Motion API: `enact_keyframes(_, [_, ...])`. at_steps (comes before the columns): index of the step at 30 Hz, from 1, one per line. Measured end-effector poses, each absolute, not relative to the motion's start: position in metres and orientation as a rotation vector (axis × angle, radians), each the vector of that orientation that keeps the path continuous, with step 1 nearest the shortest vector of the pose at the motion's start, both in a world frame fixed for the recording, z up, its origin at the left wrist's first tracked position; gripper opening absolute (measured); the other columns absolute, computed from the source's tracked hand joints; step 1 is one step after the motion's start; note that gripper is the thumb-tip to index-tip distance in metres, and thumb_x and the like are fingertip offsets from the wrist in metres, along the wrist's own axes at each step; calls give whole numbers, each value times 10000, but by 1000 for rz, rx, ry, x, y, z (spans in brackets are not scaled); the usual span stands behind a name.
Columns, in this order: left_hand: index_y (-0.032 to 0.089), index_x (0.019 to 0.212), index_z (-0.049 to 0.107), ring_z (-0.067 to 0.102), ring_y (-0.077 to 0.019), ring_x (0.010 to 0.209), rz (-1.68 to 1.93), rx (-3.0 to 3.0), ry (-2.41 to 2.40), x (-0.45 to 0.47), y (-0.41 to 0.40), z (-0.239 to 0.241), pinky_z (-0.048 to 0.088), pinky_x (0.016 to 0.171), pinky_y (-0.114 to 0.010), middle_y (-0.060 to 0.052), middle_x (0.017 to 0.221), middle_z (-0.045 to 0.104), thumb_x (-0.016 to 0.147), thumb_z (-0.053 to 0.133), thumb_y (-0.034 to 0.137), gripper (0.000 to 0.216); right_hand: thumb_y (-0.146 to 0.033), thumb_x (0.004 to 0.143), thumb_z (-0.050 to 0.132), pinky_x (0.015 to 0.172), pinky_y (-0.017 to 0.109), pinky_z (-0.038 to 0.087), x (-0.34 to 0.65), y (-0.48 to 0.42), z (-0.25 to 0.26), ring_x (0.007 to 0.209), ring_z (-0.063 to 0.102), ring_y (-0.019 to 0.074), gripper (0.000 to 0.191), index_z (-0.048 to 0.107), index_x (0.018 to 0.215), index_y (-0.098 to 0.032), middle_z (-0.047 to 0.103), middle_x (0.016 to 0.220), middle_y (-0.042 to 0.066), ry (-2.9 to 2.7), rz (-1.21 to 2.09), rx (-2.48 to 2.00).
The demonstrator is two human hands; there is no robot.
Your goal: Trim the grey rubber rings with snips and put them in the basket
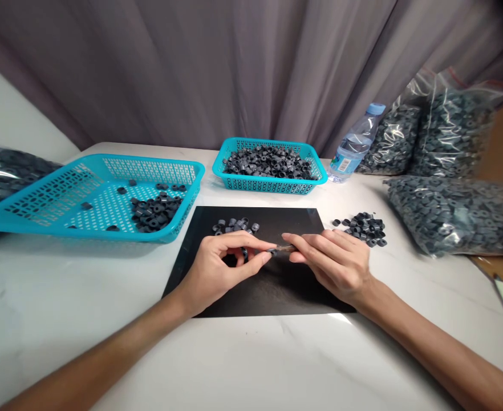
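Observation:
Over a black mat (277, 288), my left hand (217, 268) pinches a small grey ring (272, 250) between thumb and fingertips. My right hand (335, 262) is closed on a thin metal tool (286, 248) whose tip meets that ring. A small heap of grey rings (235, 225) lies on the mat's far edge, just beyond my left hand. Another heap of rings (365, 227) sits on the white table to the right of the mat, near my right hand.
A turquoise basket (63, 200) at left holds some rings; a second basket (268, 182) at the back is full of them. A water bottle (354, 145) and clear bags of rings (452, 217) stand at right. Another bag (3, 171) lies at far left.

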State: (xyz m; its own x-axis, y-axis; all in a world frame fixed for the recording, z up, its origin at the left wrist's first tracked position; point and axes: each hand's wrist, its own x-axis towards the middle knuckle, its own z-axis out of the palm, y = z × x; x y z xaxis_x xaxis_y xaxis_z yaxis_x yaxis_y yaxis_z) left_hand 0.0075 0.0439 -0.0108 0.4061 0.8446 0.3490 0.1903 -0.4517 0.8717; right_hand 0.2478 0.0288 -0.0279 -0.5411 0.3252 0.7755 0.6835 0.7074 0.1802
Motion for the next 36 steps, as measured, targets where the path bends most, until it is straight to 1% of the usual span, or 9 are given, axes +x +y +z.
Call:
enact_keyframes(8, [207,968,842,591,-118,630,1070,1881,898,7,43,-10,461,534,-230,-34,843,766,859,756,163,145,-211,1014,625,631,295,413,251,31,-30,639,570,136,378,605,1386,-149,744,838,31,-2199,-563,-774])
enact_keyframes(14, [211,960,844,620,-127,670,1068,1861,927,7,42,-9,459,541,-225,-31,836,764,858,778,185,125,-201,1037,572,672,284,449,249,31,-33,690,583,145,329,623,1358,-149,734,879,59,-2121,-392,-844])
enact_keyframes(17, [214,954,846,635,-134,699,1065,1865,931,7,42,-8,460,550,-224,-31,836,767,863,774,184,120,-215,1051,536,664,284,461,244,29,-32,706,585,147,292,653,1311,-149,696,868,62,-2029,-172,-886])
enact_keyframes(19, [216,959,847,641,-137,709,1064,1864,933,7,42,-7,461,551,-223,-33,850,773,864,773,180,126,-231,1066,493,638,278,458,241,27,-31,683,566,138,274,677,1258,-166,653,819,40,-1928,60,-921])
enact_keyframes(21, [215,959,848,642,-140,707,1061,1864,932,7,42,-6,460,546,-223,-35,844,773,861,775,179,127,-293,1066,494,592,267,440,236,25,-29,640,532,127,259,704,1181,-195,617,772,14,-1808,347,-981])
enact_keyframes(24, [214,957,849,635,-141,692,1064,1867,928,7,43,-6,460,536,-223,-36,833,771,858,773,176,130,-444,985,627,551,254,415,230,24,-28,648,523,126,258,723,1082,-225,639,812,10,-1666,776,-1068])
enact_keyframes(27, [215,958,847,646,-144,702,1069,1864,919,7,43,-6,463,536,-220,-42,865,788,855,773,170,135,-518,894,723,576,254,414,225,24,-27,690,524,132,323,729,1009,-217,643,844,11,-1585,1092,-1086])
enact_keyframes(31, [210,954,844,647,-142,697,1062,1872,908,7,43,-6,462,532,-216,-46,871,794,854,773,162,132,-544,866,742,607,257,408,223,25,-25,674,500,122,360,728,947,-193,612,767,-7,-1499,1307,-1062])
enact_keyframes(36, [211,952,845,642,-139,687,1060,1893,886,7,44,-6,467,525,-208,-43,850,785,846,776,155,138,-532,871,741,600,256,381,224,28,-26,655,462,112,345,712,892,-188,584,742,-19,-1486,1357,-1021])
